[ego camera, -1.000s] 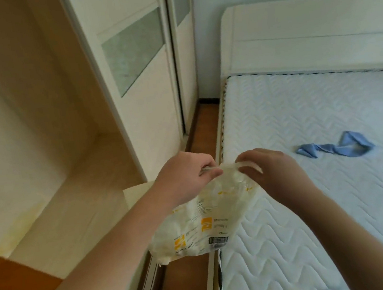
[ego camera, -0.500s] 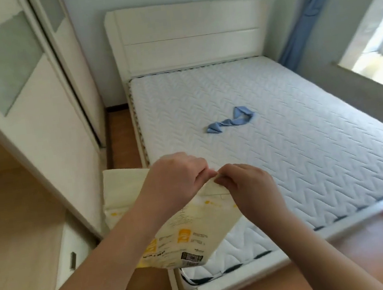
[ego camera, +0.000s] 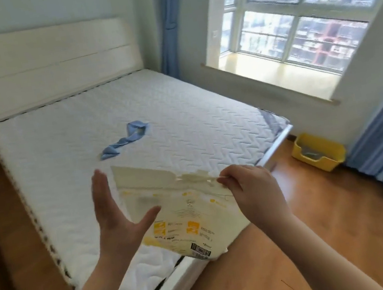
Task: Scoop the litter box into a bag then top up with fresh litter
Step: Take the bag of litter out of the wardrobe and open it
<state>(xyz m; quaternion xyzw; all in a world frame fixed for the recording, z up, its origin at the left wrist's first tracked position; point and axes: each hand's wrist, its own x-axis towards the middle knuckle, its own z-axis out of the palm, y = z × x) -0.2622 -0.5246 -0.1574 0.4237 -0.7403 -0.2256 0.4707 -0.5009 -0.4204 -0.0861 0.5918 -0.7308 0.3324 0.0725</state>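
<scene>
Nearest me, the left hand [ego camera: 116, 219] has let go of the litter bag [ego camera: 183, 216]: half a second ago it was pinching the top edge beside the other hand, and now it is spread flat, fingers straight, thumb just under the bag's near face. The right hand [ego camera: 253, 189] keeps its pinch on the torn strip at the bag's top edge, which has peeled partway across, so the bag looks nearly opened. It hangs over the foot corner of the bed [ego camera: 132, 118]. Farther on, a blue cloth [ego camera: 125, 142] lies mid-mattress. The view has swung right too, and the yellow litter box [ego camera: 318, 152] now shows on the floor under the window [ego camera: 303, 21], well apart from the bag. I'd guess fresh litter is being readied, though no scooping is evident.
</scene>
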